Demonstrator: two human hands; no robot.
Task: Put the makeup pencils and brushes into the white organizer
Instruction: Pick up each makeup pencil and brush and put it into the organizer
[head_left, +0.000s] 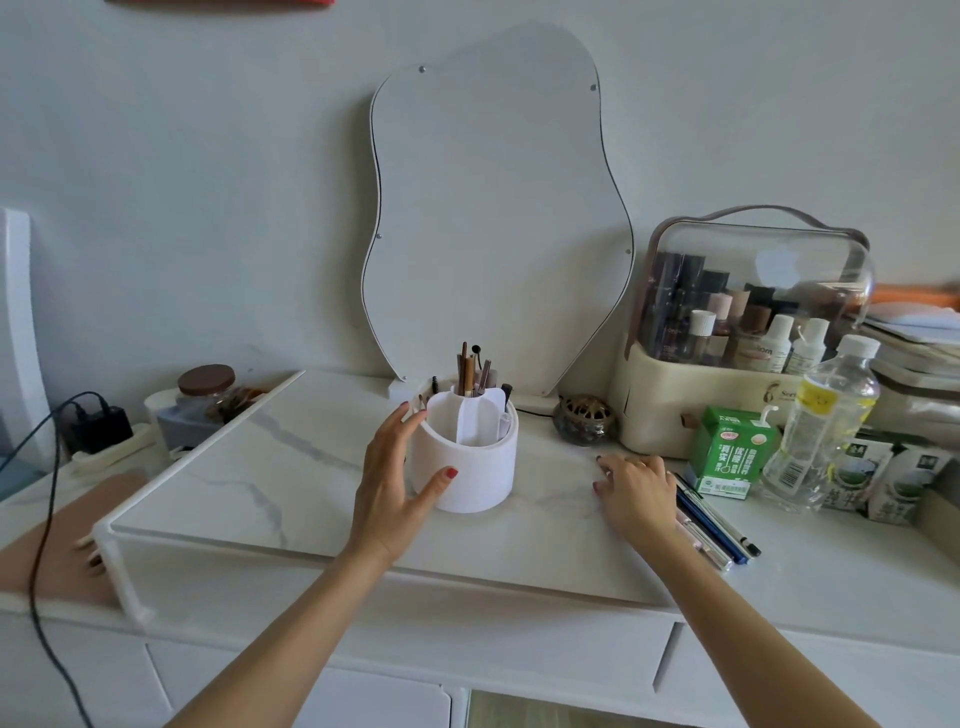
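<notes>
The white organizer (467, 467) is a round cup with inner dividers, standing mid-table on the marble top. Several pencils and brushes (470, 371) stick up from its back compartments. My left hand (395, 478) cups its left side, thumb on the front wall, fingers spread along the rim. My right hand (631, 491) rests palm down on the table to the right, fingers apart, holding nothing. Several makeup pencils (719, 525) lie side by side just right of that hand, partly hidden under it.
A wavy mirror (493, 208) leans on the wall behind. At the right stand a small bronze bowl (584, 420), a cosmetics case (748, 332), a green carton (732, 449) and a clear bottle (826, 421). A jar (208, 387) and a charger with cable (98, 428) sit left.
</notes>
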